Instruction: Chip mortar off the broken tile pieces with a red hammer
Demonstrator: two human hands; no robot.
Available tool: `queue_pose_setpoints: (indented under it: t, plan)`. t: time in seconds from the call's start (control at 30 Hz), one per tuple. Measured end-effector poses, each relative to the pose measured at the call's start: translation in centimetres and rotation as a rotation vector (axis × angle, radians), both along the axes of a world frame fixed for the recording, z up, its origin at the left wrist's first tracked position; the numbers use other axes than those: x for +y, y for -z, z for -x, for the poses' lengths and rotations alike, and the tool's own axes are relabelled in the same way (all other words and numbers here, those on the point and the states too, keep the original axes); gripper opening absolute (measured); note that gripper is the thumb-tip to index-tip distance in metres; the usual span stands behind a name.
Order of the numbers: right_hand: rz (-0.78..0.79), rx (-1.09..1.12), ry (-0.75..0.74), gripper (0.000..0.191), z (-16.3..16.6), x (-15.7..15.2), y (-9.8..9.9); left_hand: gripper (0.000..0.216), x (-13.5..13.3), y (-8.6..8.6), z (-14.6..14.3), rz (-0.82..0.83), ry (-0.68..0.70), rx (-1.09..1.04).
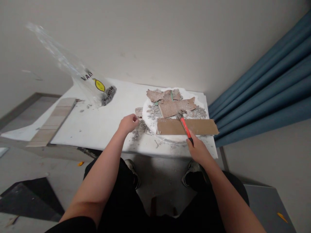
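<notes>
My right hand (198, 148) is wrapped round the red and black handle of a claw hammer (185, 127). The hammer's metal head lies over the far edge of a flat brown board (201, 127), close to torn pieces of brown sheet (173, 108). Grey crumbs and rubble (155, 111) lie around and beneath those pieces on a white round slab (148, 121). My left hand (128, 124) is closed above the white tabletop, left of the slab, with its fingertips pressed together; whatever they hold, if anything, is hidden. A small brown fragment (139, 112) lies just beyond it.
A clear plastic bag (89, 85) with dark rubble at its bottom stands on the white table (97, 126) at left. A wood-patterned strip (54, 121) lies at the table's left end. Blue curtains (267, 84) hang at right. A black sheet (31, 199) lies on the floor.
</notes>
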State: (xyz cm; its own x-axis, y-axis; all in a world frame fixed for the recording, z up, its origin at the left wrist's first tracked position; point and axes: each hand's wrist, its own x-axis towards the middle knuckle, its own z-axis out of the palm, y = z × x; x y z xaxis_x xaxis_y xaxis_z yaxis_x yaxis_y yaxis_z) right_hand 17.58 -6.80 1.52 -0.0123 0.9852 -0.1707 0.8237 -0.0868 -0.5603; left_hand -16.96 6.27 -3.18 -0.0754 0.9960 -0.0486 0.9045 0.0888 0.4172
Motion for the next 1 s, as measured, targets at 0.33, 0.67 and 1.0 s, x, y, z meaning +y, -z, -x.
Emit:
queue_pose_setpoints:
  t: [0.33, 0.67, 1.0]
  plan:
    - [0.019, -0.055, -0.006, 0.062, 0.3, -0.2, -0.2, 0.016, -1.6, 3.8, -0.8, 0.317, 0.268, 0.369]
    - [0.002, -0.061, -0.013, 0.059, 0.5, -0.2, -0.3, 0.012, -1.4, 2.6, 0.5, 0.042, 0.071, 0.209]
    - [0.006, -0.031, -0.024, 0.06, 0.6, -0.2, -0.4, 0.023, 0.3, -0.3, -8.2, -0.278, 0.227, -0.662]
